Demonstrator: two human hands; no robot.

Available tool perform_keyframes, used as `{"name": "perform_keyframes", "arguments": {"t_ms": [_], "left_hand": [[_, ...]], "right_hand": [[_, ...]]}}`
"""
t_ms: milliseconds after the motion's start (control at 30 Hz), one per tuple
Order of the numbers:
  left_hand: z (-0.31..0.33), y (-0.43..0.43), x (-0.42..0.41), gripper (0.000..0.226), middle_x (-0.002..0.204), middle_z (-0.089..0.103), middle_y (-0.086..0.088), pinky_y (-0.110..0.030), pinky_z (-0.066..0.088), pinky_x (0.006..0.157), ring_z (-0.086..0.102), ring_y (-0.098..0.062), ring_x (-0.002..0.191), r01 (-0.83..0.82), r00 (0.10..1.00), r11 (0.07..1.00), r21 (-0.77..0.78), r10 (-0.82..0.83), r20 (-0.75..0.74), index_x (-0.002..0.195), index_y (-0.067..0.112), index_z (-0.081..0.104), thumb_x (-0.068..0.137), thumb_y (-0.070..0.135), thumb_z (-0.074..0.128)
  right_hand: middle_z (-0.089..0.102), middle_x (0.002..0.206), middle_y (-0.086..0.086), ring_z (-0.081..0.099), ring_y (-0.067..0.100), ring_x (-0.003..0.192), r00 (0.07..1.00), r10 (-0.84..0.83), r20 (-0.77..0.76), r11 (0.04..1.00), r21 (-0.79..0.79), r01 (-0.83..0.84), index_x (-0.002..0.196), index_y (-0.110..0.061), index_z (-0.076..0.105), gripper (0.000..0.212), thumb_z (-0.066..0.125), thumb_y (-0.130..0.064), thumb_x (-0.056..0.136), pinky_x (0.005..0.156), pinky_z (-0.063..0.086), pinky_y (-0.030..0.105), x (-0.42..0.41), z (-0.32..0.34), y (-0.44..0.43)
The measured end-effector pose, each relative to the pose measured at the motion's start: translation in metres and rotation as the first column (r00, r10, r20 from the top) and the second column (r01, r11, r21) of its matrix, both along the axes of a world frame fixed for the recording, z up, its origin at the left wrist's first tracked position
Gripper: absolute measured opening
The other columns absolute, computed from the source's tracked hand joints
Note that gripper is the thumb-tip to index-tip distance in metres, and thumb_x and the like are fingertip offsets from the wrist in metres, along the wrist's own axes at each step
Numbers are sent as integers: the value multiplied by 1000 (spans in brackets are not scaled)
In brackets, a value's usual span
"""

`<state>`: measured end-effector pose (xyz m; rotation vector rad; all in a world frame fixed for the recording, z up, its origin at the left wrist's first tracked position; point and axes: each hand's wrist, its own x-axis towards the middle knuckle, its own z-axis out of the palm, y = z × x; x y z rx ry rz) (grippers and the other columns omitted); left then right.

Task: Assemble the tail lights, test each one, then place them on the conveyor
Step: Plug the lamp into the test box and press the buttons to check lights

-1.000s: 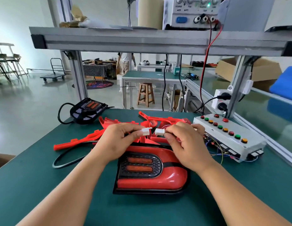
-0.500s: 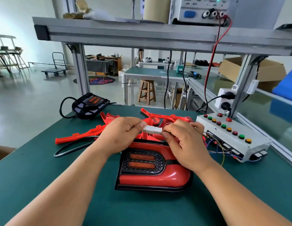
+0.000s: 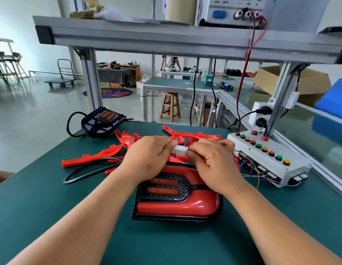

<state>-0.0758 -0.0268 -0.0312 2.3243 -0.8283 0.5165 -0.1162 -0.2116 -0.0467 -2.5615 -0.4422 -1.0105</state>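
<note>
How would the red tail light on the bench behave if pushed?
The red tail light probably slides without tipping, lying broad and flat on the green mat. Its glossy shell looks rigid, perhaps slippery.

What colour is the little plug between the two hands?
White. The plug shows best in the head view.

One wide-angle head-worn camera looks forward and down from the near edge of the worktop (image 3: 32, 197), close above it, the workshop floor (image 3: 32, 111) stretching far behind.
</note>
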Motion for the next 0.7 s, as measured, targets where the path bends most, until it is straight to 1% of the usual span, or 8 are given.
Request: {"name": "perform_keyframes", "arguments": {"t_ms": [133, 200, 267, 367, 500, 567, 633, 700], "left_hand": [[3, 2, 1, 34, 67, 58, 7, -33, 45, 62, 56, -17, 67, 12, 995, 995, 95, -3, -97, 67, 37, 52, 97, 49, 38], [4, 16, 6, 23, 93, 69, 11, -34, 50, 79, 64, -17, 93, 4, 989, 978, 209, 27, -148, 107, 49, 61, 94, 55, 44], [5, 38, 10, 35, 91, 66, 21, -30, 47, 82, 63, -10, 98, -18, 977, 979, 205, 61, -204, 127, 54, 51, 94, 43, 53], [-1, 63, 17, 34, 71, 62, 28, -26, 44, 70, 59, 7, 74, -101, 959, 990, 95, 122, -256, 108, 63, 56, 95, 31, 56], [-16, 53, 22, 16, 70, 62, 15, -38, 52, 75, 59, -10, 71, -217, 937, 974, 65, 227, -267, 93, 44, 54, 93, 29, 60], [-23, 47, 26, 21, 73, 61, 15, -39, 53, 75, 59, -11, 71, -215, 934, 974, 76, 228, -275, 80, 42, 52, 92, 28, 62], [-28, 45, 29, 25, 78, 63, 18, -38, 53, 77, 61, -12, 77, -211, 928, 970, 118, 237, -287, 78, 48, 54, 92, 29, 62], [-31, 44, 32, 27, 78, 63, 22, -36, 53, 78, 62, -10, 81, -222, 922, 966, 132, 252, -293, 80, 51, 55, 92, 28, 63]], "right_hand": [[60, 75, -8, 59, 17, 83, 997, -8, -75, 1000, 13, 9, 80, -26, 67, 25, 50, -40, 93, 76, 25, 40, 4, -1, -8], [63, 81, -10, 59, 14, 89, 993, -61, -105, 998, 16, 63, 83, -28, 67, 23, 53, -42, 96, 78, 24, 38, 8, -4, -17], [64, 84, -13, 58, 10, 90, 986, -117, -116, 992, 35, 122, 84, -30, 67, 20, 56, -43, 94, 78, 22, 36, 12, -5, -26], [65, 91, -18, 58, 5, 97, 966, -190, -173, 982, -30, 188, 92, -34, 67, 18, 52, -42, 96, 78, 18, 33, 16, -12, -35], [63, 102, -17, 55, 8, 106, 925, -286, -250, 958, -74, 276, 104, -36, 67, 23, 45, -40, 99, 81, 17, 32, 18, -23, -44], [60, 110, -14, 52, 12, 113, 886, -389, -254, 921, -86, 380, 106, -34, 61, 24, 44, -48, 97, 90, 20, 35, 20, -25, -50], [57, 119, -7, 48, 17, 121, 818, -503, -278, 864, -151, 480, 107, -29, 52, 36, 40, -60, 93, 102, 22, 41, 24, -25, -58], [44, 145, 3, 32, 21, 140, 744, -558, -368, 829, -210, 518, 119, -21, 48, 61, 30, -71, 90, 113, 15, 47, 30, -24, -65]]}}
